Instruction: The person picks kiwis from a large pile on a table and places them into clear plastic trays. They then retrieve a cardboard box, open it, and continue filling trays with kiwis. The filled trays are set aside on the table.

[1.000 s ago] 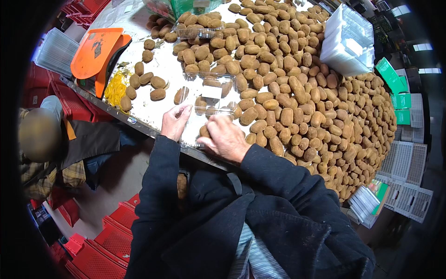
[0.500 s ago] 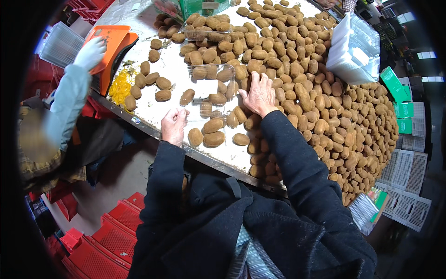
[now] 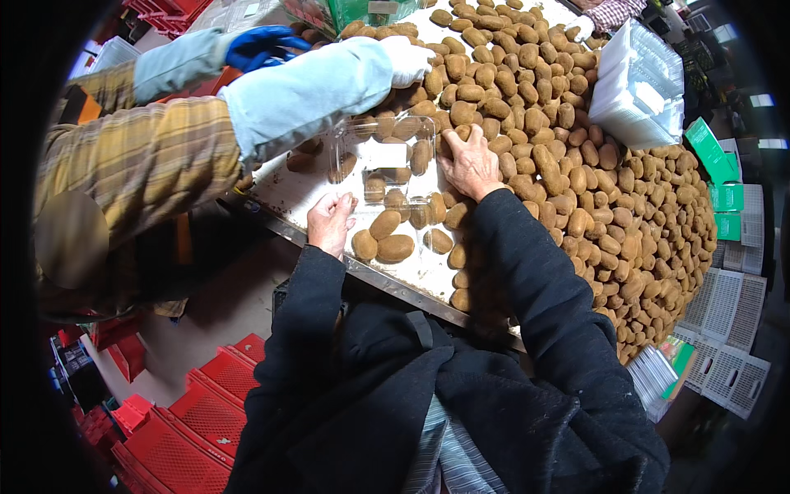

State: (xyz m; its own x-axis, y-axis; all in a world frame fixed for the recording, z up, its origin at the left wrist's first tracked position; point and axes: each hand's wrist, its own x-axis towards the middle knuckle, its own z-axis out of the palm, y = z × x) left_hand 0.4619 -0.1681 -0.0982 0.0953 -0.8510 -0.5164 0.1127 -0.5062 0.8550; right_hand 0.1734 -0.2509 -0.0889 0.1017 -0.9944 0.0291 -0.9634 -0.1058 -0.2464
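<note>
My right hand [image 3: 472, 165] rests on the near side of the kiwi pile [image 3: 568, 156], its fingers curled over a kiwi [image 3: 463, 132]. My left hand [image 3: 330, 224] is closed, thumb against fingers, beside a clear plastic clamshell box [image 3: 336, 140]. Whatever those fingers hold, if anything, I cannot make out. The clamshell lies between my hands with a white label [image 3: 387, 155] on it; kiwis show in and through the plastic. Just nearer to me, a few loose kiwis [image 3: 396, 249] lie on the white tabletop [image 3: 424, 276].
From the left, a co-worker's pale blue sleeve and white glove [image 3: 410, 62] stretch across the table; their other glove [image 3: 262, 48] is blue. Stacked clear boxes [image 3: 634, 90] stand on the pile. Another person's gloved hand [image 3: 583, 29] shows at the far edge. Red crates [image 3: 197, 412] sit below left.
The co-worker's arm has swung in from the left and reaches over to the kiwis, covering the orange bin and several loose kiwis. My hands keep nearly the same places by the clamshell.
</note>
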